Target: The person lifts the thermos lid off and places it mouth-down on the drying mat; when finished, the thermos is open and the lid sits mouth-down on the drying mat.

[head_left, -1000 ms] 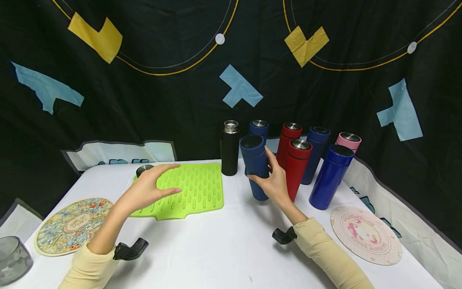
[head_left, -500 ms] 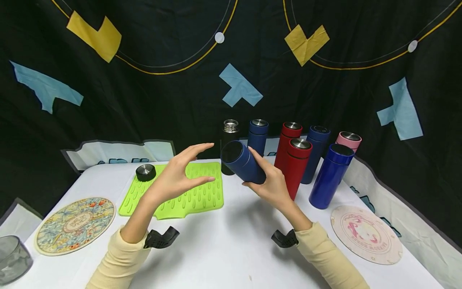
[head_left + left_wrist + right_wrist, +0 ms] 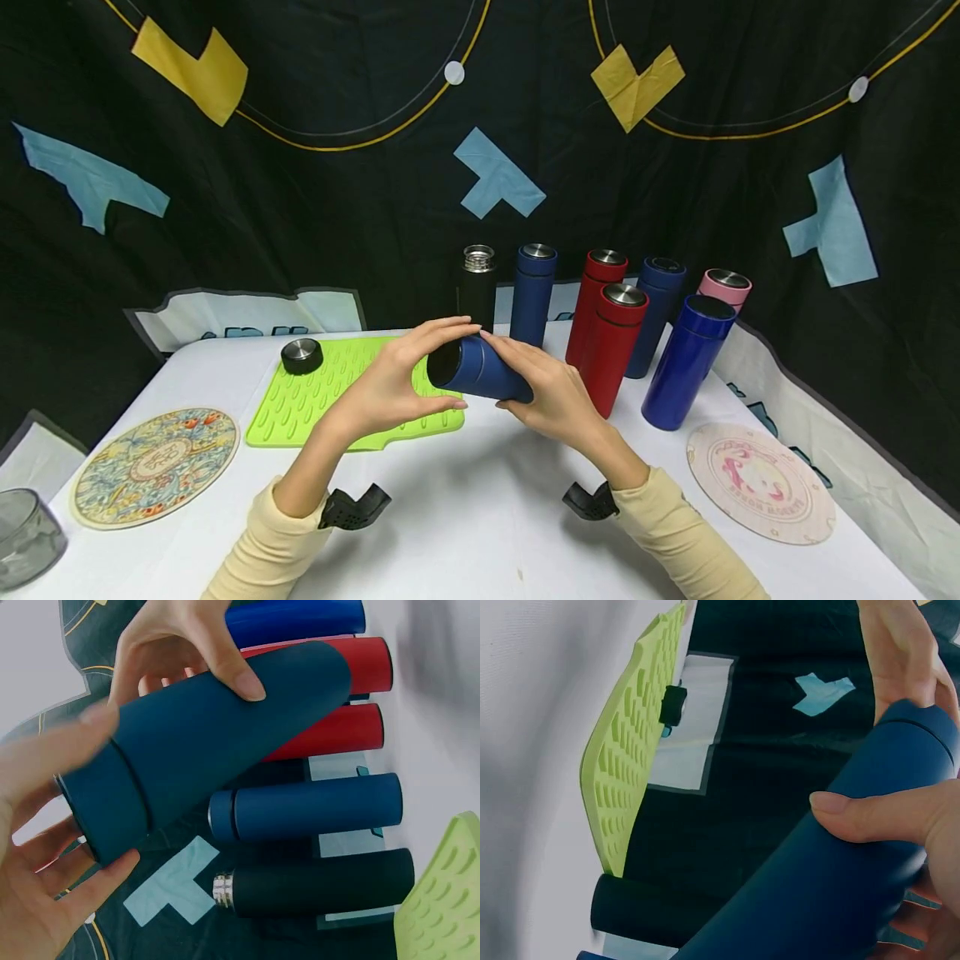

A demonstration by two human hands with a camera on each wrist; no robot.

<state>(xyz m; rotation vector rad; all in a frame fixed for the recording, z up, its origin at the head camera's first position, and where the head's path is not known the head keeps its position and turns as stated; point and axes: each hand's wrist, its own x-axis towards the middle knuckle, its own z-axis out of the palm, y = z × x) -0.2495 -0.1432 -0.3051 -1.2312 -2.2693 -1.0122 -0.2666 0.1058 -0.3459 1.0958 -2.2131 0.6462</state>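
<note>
A dark blue thermos (image 3: 487,371) is held tilted above the table, its black-topped lid end pointing left. My right hand (image 3: 558,392) grips its body, thumb on the near side in the right wrist view. My left hand (image 3: 393,383) is spread around the lid end, fingers above and thumb below; in the head view a gap shows between thumb and lid. In the left wrist view the left thumb is blurred over the lid (image 3: 112,802), so contact is unclear. Behind the hands stands a black thermos (image 3: 476,287) without its lid.
A green mat (image 3: 345,375) carries a black lid (image 3: 302,356). Blue (image 3: 534,292), red (image 3: 617,342), glossy blue (image 3: 686,362) and pink (image 3: 725,286) thermoses stand at back right. Round mats (image 3: 157,467) (image 3: 761,483) lie either side; a glass (image 3: 26,537) sits at left.
My right hand has carried the blue thermos left from beside the red ones and tipped it over leftward. My left hand has moved right from over the green mat to the lid end.
</note>
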